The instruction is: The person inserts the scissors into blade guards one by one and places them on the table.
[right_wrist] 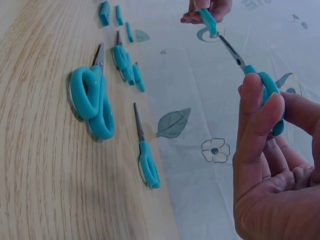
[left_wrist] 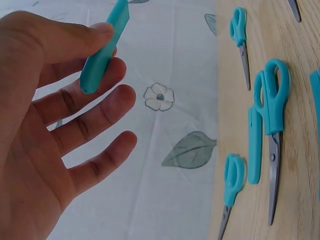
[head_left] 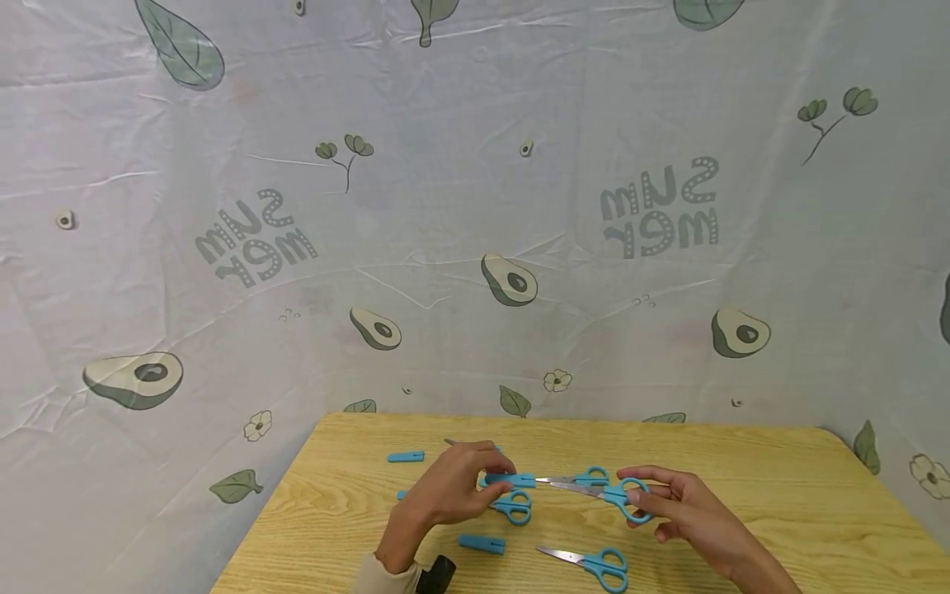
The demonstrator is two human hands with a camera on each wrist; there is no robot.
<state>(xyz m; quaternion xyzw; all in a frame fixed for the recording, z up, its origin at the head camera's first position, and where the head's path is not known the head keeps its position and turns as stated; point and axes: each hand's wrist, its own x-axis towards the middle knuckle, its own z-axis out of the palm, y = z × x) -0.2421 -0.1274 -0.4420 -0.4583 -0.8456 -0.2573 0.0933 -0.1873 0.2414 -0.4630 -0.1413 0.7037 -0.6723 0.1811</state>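
Observation:
My left hand [head_left: 453,487] pinches a blue scissors cap [head_left: 524,480] between thumb and forefinger above the table. In the left wrist view the other fingers spread away from the cap [left_wrist: 104,57]. My right hand [head_left: 690,511] grips a pair of blue-handled scissors [head_left: 616,493] by its handle loops, blades together and pointing left. In the right wrist view the tip of these scissors [right_wrist: 236,56] is right at the end of the cap [right_wrist: 208,21]. Below the right hand, another pair of scissors [head_left: 601,565] lies on the table.
On the wooden table [head_left: 779,478] lie more blue-handled scissors [head_left: 517,508], one pair [head_left: 596,473] behind the held blades. Loose blue caps lie at the back left [head_left: 406,456] and at the front [head_left: 481,544]. A printed cloth [head_left: 445,206] hangs behind the table.

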